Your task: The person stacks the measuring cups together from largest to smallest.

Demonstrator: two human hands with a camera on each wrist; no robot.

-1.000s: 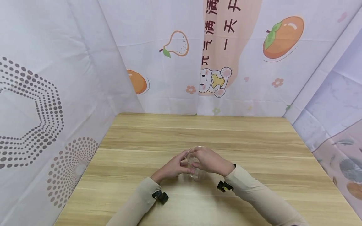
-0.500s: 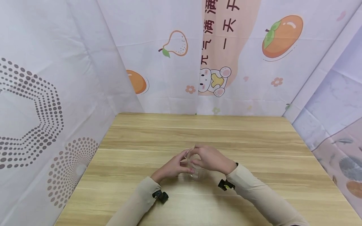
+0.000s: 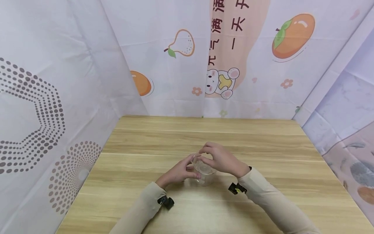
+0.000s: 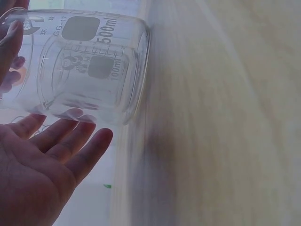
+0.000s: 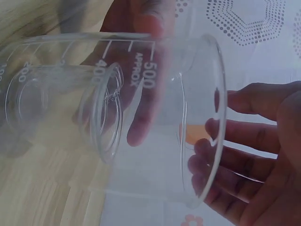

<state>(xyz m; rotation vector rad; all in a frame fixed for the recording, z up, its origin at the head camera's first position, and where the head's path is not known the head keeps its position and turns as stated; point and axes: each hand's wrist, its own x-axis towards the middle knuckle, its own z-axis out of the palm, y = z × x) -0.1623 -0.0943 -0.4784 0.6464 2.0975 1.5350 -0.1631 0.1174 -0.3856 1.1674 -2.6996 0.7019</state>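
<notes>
A clear glass beaker [image 3: 205, 179] marked 500 ml stands upright on the wooden table. My left hand [image 3: 178, 173] holds it around its left side, thumb at the front and fingers behind. Inside sits a smaller beaker [image 4: 101, 67] marked 100 ml; whether another glass lies between the two I cannot tell. Over the large beaker's mouth is my right hand [image 3: 220, 158], its fingers loosely bent and holding nothing that shows. In the right wrist view, the right fingertips [image 5: 256, 134] are at the rim, and left-hand fingers show through the glass.
The wooden table [image 3: 146, 139] extends around both hands. A white printed curtain [image 3: 175, 81] hangs behind its far edge, with more cloth at both sides. Each sleeve carries a small black wrist camera, such as the left one [image 3: 166, 202].
My right hand has risen out of the large beaker's mouth and shifted slightly right, its fingers spreading. The left hand keeps its hold on the beaker in the same place.
</notes>
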